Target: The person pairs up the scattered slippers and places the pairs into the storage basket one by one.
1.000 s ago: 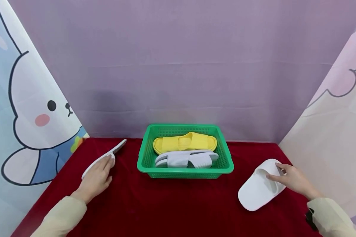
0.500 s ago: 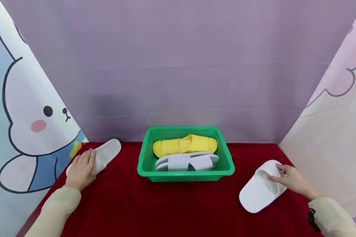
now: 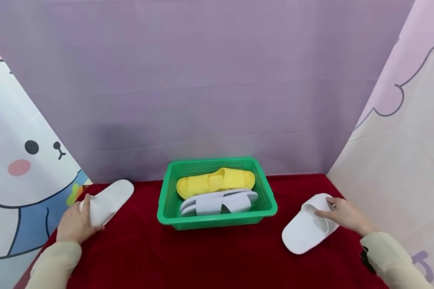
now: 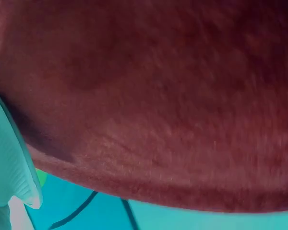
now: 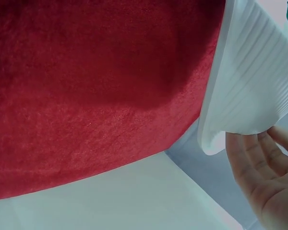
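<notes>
On the left, a white slide slipper [image 3: 118, 193] lies at an angle with its footbed up and its ribbed strap nearest me. My left hand [image 3: 76, 222] grips its strap end, the index finger along the outer edge and the thumb at the near side. Its edge shows in the left wrist view as a slipper rim [image 4: 9, 158] close over the cloth. At the right, my right hand [image 3: 343, 214] pinches the strap of a second white slipper [image 3: 301, 233], thumb on top of the strap opening. The right wrist view has the fingers [image 5: 252, 160] under that ribbed strap [image 5: 259, 72].
Between the hands stands a green plastic basket [image 3: 217, 220]. Inside, a pair of yellow slippers [image 3: 199, 184] lies behind a pale grey pair [image 3: 207, 204]. Dark red cloth [image 3: 188, 261] covers the table. A purple curtain [image 3: 202, 80] hangs behind, with printed cloth panels at both sides.
The left slipper has gone from edge-on to footbed up, and my left hand has shifted from over its strap to the near end. The view has turned slightly right. My right hand keeps its hold.
</notes>
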Demonstrator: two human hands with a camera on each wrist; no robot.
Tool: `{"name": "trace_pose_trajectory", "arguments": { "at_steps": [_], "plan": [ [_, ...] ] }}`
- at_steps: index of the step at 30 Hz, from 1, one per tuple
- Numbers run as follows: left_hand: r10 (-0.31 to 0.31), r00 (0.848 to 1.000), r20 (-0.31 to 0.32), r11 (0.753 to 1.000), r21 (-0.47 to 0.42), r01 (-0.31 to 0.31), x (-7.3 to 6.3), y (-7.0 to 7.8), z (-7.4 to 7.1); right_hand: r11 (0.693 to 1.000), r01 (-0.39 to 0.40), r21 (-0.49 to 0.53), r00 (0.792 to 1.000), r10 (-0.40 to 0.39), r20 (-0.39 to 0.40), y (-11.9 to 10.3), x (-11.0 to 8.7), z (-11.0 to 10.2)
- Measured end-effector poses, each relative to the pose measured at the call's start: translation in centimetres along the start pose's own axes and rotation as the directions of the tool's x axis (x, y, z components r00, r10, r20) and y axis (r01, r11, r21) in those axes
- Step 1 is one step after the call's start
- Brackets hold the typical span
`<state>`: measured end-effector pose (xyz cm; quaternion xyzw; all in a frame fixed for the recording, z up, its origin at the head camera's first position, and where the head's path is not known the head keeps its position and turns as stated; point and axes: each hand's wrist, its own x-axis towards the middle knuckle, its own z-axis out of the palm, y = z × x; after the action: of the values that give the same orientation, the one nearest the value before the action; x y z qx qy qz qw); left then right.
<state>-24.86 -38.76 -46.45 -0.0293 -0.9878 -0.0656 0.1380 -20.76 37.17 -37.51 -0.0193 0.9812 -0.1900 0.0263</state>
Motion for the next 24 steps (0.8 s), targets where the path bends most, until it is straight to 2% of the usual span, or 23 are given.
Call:
{"name": "trace_pose_trajectory", "arguments": {
  "at_steps": [6, 13, 19, 24],
  "plan": [
    [-0.027, 1.0, 0.008, 0.998, -0.057, 0.028, 0.0, -0.3, -0.4, 1.0, -0.015, 0.013, 0.999, 0.016, -0.028, 0.6, 0.2, 0.9],
    [-0.039, 0.999, 0.019, 0.997, -0.062, 0.04, 0.0, 0.1, -0.4, 1.0, -0.012, 0.023, 0.999, 0.013, -0.053, 0.8, 0.6, 1.3],
    [-0.047, 0.996, 0.072, 0.998, -0.03, 0.05, 0.0, -0.5, -0.4, 0.999, -0.034, 0.021, 0.999, 0.035, -0.028, 0.9, 0.7, 1.4],
    [-0.069, 0.992, 0.109, 0.996, -0.056, 0.075, 0.4, -0.5, -0.7, 0.999, -0.039, 0.022, 0.999, 0.04, -0.032, 1.1, 0.8, 1.5]
  ]
}}
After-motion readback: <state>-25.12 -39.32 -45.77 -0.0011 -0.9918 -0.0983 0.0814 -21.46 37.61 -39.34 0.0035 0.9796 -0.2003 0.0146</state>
